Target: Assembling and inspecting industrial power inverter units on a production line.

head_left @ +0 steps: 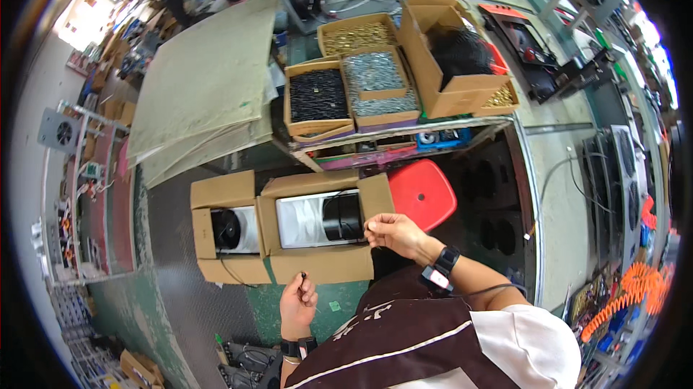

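Note:
My left hand (298, 306) is closed in a pinch around a small dark piece (304, 275), too small to name, just below the cardboard boxes. Pinched fingers of my right hand (395, 234) hover at the right edge of the larger open carton (317, 265); whether they hold anything I cannot make out. Inside that carton lie a white glossy part (299, 223) and a black rounded part (341, 217). The smaller open carton (203, 234) on its left holds a black round part (227, 229) beside a white one. A thin dark cord hangs over its front.
A red stool (426, 194) stands right of the cartons. Behind, a bench carries boxes of black screws (317, 96), silver screws (373, 72) and brass-coloured ones (355, 37), plus a tall carton (422, 64). Large pale sheets (209, 75) lie at left. Orange coiled hose (628, 295) hangs right.

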Demonstrator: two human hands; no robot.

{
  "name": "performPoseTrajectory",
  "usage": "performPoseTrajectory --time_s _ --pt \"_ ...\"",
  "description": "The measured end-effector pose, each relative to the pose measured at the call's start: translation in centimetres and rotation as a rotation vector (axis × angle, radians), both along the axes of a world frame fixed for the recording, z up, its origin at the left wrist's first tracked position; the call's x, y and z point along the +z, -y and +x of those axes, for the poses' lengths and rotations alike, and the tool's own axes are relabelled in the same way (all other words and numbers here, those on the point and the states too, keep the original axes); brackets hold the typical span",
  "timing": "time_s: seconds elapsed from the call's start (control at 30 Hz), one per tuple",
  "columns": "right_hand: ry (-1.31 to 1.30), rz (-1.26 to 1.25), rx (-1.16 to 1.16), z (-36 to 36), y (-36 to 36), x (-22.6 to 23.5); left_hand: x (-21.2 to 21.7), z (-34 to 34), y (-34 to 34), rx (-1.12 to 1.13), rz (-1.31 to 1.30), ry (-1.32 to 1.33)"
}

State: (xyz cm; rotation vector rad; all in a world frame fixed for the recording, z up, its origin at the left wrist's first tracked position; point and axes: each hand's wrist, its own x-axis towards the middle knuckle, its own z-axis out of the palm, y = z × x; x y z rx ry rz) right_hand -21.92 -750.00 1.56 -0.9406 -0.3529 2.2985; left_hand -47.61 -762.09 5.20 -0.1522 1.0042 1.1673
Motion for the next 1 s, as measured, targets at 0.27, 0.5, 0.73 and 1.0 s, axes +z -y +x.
performPoseTrajectory --time_s 0.27,0.5,0.73,1.0 --pt "0.004 0.010 -0.016 0.3 2.3 0.6 0.1 1.8 -1.9 -0.095 -0.044 0.001" --pt "-0.024 0.034 -0.074 3.6 0.0 1.8 -0.1 4.4 -4.9 -0.269 -0.087 -0.091" --pt "0.077 0.062 -0.240 13.1 -3.4 -0.4 0.2 11.2 -10.9 -0.392 0.010 -0.280" --pt "0.182 -0.157 -0.390 25.1 -12.0 -6.0 0.0 26.2 -17.6 -0.402 -0.010 -0.146"
